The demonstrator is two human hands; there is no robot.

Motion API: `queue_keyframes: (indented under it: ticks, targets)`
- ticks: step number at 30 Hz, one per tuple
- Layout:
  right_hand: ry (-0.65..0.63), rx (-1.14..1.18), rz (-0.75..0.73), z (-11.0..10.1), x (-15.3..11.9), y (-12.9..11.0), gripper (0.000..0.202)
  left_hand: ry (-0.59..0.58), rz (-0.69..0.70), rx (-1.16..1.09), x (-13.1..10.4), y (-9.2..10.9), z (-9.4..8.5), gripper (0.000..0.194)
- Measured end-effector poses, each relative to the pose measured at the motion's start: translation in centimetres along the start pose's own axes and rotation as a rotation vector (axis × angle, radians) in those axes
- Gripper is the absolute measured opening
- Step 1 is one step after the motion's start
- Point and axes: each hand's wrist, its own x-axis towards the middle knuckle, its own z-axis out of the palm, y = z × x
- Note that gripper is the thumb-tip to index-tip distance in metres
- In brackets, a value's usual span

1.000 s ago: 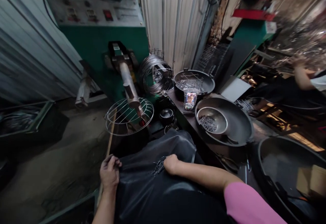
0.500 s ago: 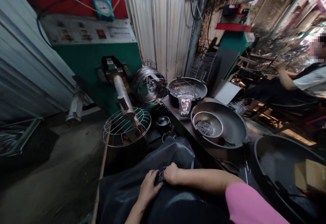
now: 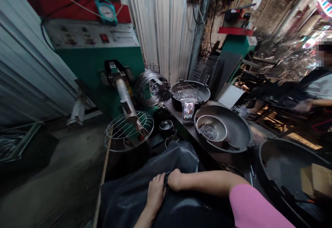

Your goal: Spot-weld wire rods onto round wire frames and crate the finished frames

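My left hand (image 3: 156, 192) rests on the dark apron (image 3: 129, 200) over my lap, its fingers curled around small metal pieces (image 3: 166, 178). Against it on the right, my right hand (image 3: 175, 179) is closed in a fist on the same dark, shiny bunch. Most of the pieces are hidden between the two hands. Beyond them to the right, a steel bowl (image 3: 223, 128) holding small metal parts sits inside a wide dark pan (image 3: 240, 131). Ahead on the left is a round wire rack (image 3: 106, 136) beneath a metal arm of a green machine (image 3: 83, 60).
A coil of wire (image 3: 140, 89) and a pan of wire pieces (image 3: 206, 91) lie ahead, with a phone-like device (image 3: 188, 110) beside the pan. A large pan with a cardboard box (image 3: 320, 179) is at right. Another person's hand (image 3: 303, 106) shows at far right.
My left hand has shifted slightly right and closed up against my right hand, covering more of the metal pieces. The other person's hands at far right have dropped lower.
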Motion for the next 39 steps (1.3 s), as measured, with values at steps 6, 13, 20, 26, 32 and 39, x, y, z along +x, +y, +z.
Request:
queue_keyframes:
  ticks: [6,13,20,26,32,39]
  targets:
    - [-0.266,-0.020,0.001,-2.1,-0.4,0.7,0.031,0.036,0.063,-0.041,-0.1,0.2,0.5,0.043]
    - [-0.256,-0.048,-0.004,-3.9,-2.5,1.9,0.024,0.196,0.168,-0.204,-0.1,-0.6,1.0,0.033]
    - [-0.102,-0.007,0.076,-5.9,-4.7,1.6,0.024,0.231,0.149,-0.484,-0.4,-1.2,0.0,0.033]
    - [0.075,0.064,-0.008,-5.2,-3.9,-0.5,0.025,0.233,-0.005,-0.727,-1.4,-3.6,0.1,0.039]
    - [0.116,0.004,-0.066,-2.9,-2.5,-1.1,0.018,-0.046,-0.086,-0.567,-2.1,-3.7,-2.5,0.027]
    - [0.224,-0.030,-0.098,-2.8,-3.3,0.0,0.010,-0.197,-0.180,-0.120,-1.6,-1.7,-5.7,0.025]
